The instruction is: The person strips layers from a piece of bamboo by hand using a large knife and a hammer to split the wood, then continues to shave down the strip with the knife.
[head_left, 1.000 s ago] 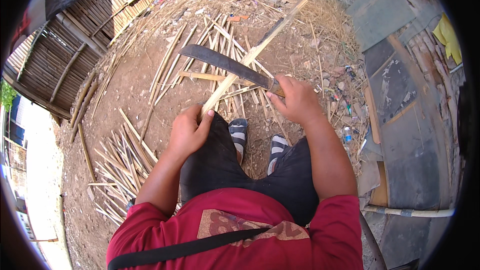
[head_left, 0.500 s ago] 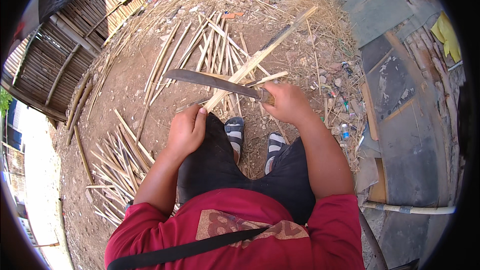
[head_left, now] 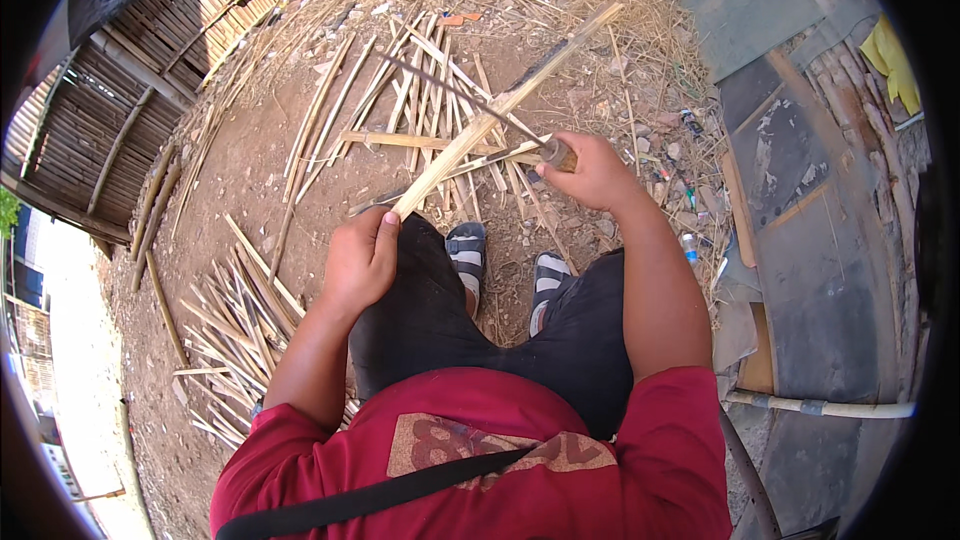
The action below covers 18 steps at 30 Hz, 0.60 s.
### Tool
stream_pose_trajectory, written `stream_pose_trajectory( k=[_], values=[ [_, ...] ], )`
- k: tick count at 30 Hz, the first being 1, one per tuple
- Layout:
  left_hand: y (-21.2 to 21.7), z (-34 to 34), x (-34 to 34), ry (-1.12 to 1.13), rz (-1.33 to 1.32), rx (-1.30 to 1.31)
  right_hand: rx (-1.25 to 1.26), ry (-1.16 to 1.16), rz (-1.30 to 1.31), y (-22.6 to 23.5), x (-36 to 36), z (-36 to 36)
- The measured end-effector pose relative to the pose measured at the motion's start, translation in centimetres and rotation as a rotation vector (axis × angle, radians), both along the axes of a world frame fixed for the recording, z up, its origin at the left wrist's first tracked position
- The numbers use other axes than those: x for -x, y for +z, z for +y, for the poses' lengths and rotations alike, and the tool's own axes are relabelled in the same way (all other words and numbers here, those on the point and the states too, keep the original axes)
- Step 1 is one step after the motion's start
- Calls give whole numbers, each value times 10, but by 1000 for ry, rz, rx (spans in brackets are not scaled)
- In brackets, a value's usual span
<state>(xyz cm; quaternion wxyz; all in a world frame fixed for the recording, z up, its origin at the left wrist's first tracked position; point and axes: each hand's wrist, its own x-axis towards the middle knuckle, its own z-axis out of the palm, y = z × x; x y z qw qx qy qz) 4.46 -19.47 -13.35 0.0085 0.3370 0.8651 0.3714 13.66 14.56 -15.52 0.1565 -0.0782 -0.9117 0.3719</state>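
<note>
The person is sitting over bare dirt, splitting bamboo. The left hand (head_left: 362, 258) is closing its grip round the near end of a long pale bamboo strip (head_left: 500, 105), which is slanting up and away toward the far straw. The right hand (head_left: 592, 172) is wrapping its grip tight on the wooden handle of a long knife (head_left: 470, 165); the blade is lying across the strip just beyond the left hand, its dark edge running out to the left. As I judge it, the shaving or splitting stroke is in hand. The next move seems to call for a steady hold on the strip and a blade kept angled away from the left thumb, which is sitting close to the edge.

Around the sandals (head_left: 468, 250), cut slats (head_left: 420, 100) are lying fanned on the ground, with another heap (head_left: 235, 310) by the left knee. A bamboo fence (head_left: 130, 110) is running along the left, grey sheeting (head_left: 800, 170) along the right, and a pale pipe (head_left: 820, 406) is lying beside it.
</note>
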Motion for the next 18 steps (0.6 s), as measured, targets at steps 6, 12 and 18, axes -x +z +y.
stream_pose_trajectory(
  k=[6, 12, 18],
  values=[
    [2, -1, 4, 13, 100, 51, -71, -29, -40, -5, 1, 0],
    [-4, 2, 2, 32, 103, 67, -93, -12, -95, 12, -3, 2],
    [0, -7, 14, -136, -227, 80, -21, -149, -48, 16, -5, -4]
  ],
)
